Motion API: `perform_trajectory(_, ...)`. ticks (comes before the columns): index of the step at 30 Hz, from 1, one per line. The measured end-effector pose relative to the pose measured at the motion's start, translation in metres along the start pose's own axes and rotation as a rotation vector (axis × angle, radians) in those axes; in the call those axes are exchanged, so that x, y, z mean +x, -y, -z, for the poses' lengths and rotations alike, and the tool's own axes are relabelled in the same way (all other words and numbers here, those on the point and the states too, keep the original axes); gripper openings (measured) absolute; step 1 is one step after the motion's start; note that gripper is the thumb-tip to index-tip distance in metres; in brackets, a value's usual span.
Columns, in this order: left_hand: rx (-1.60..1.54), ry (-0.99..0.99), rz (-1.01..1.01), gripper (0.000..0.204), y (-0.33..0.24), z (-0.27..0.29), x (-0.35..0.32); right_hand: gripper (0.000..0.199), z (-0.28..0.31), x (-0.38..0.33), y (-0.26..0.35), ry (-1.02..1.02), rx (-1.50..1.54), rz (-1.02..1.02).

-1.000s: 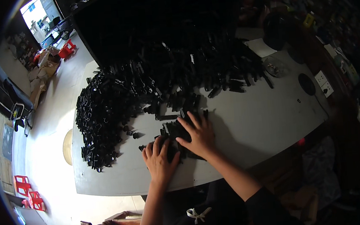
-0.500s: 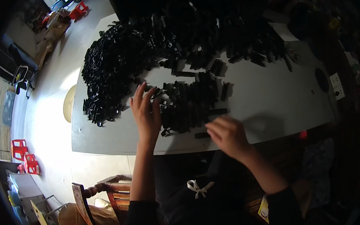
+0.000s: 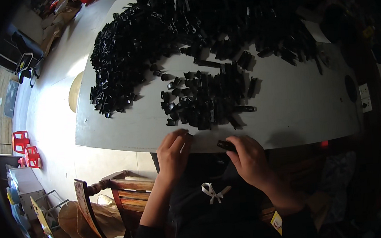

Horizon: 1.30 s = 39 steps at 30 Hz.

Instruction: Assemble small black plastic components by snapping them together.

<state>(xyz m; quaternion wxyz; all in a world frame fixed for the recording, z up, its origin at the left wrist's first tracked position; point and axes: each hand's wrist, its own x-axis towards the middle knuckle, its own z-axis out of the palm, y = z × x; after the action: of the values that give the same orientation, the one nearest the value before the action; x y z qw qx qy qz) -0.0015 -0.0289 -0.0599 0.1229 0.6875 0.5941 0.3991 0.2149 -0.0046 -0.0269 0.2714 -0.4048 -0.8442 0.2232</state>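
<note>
My right hand (image 3: 250, 159) pinches a long black plastic piece (image 3: 226, 146) between thumb and fingers, just over the table's near edge. To its left, my left hand (image 3: 173, 155) is closed, fingertips together; a small dark bit shows at the tips, too small to name. Ahead of both hands, a loose group of black plastic pieces (image 3: 206, 95) lies on the grey-white table (image 3: 297, 106), short curved ones on its left and longer ones on its right. Beyond it spreads a large heap of similar black pieces (image 3: 118, 57).
A wooden chair (image 3: 134, 199) stands below the table on the left, with a brown bag (image 3: 91, 220) by it. Two red stools (image 3: 27, 149) are on the floor at far left. A wall socket (image 3: 365, 97) is at the right.
My left hand has drawn back from the small pieces to the table's near edge and closed. My right hand has moved slightly nearer me and now holds a long black piece.
</note>
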Motion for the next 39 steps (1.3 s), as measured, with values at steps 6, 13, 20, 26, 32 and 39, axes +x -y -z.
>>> perform_trajectory(6, 0.049, 0.121, 0.030, 0.016, 0.000, -0.006, 0.000, 0.025, 0.001, 0.001, -0.001, 0.007, 0.038, -0.027)
perform_trajectory(13, -0.121, 0.045, 0.106, 0.018, -0.011, -0.010, -0.011, 0.023, -0.015, -0.016, -0.024, -0.020, 0.105, -0.206)
perform_trajectory(20, -0.006, 0.191, -0.141, 0.017, -0.007, -0.022, -0.010, 0.024, -0.015, -0.020, -0.033, -0.035, 0.129, -0.220)
perform_trajectory(26, -0.295, 0.180, -0.016, 0.016, -0.033, -0.005, -0.008, 0.030, 0.005, -0.023, -0.011, -0.002, 0.153, -0.083)
perform_trajectory(32, -0.439, 0.217, -0.010, 0.017, -0.046, 0.012, -0.009, 0.029, 0.024, -0.014, 0.006, 0.122, 0.082, 0.015)
perform_trajectory(39, -0.488, 0.261, -0.109, 0.017, -0.042, 0.015, -0.010, 0.029, 0.027, -0.013, 0.007, 0.183, 0.095, 0.073)
